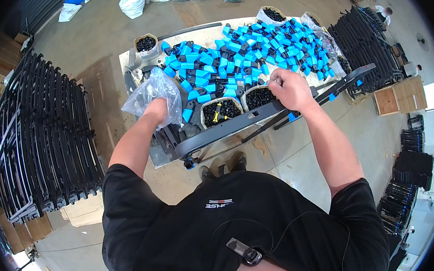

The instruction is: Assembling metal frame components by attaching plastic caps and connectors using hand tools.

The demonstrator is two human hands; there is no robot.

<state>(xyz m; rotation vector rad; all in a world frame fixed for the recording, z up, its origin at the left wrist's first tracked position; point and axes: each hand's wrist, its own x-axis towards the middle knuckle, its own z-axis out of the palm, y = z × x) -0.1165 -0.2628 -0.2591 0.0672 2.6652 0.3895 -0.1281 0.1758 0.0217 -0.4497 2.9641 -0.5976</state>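
My left hand (156,109) grips a crumpled clear plastic bag (152,91) at the table's left edge. My right hand (289,90) is closed above a long dark grey frame part (236,125) that lies across the table's near edge; whether it pinches something small I cannot tell. Just left of that hand stand two bags of small black parts (221,110), one with a yellow-handled tool in it. A big heap of blue and black plastic pieces (251,51) covers the table top (208,30) beyond both hands.
Stacks of black metal frames stand at the left (43,134) and the far right (366,52). More bags of black parts (146,44) sit at the table's far corners. A wooden crate (386,100) sits on the floor at right. White sacks (132,2) lie at the back.
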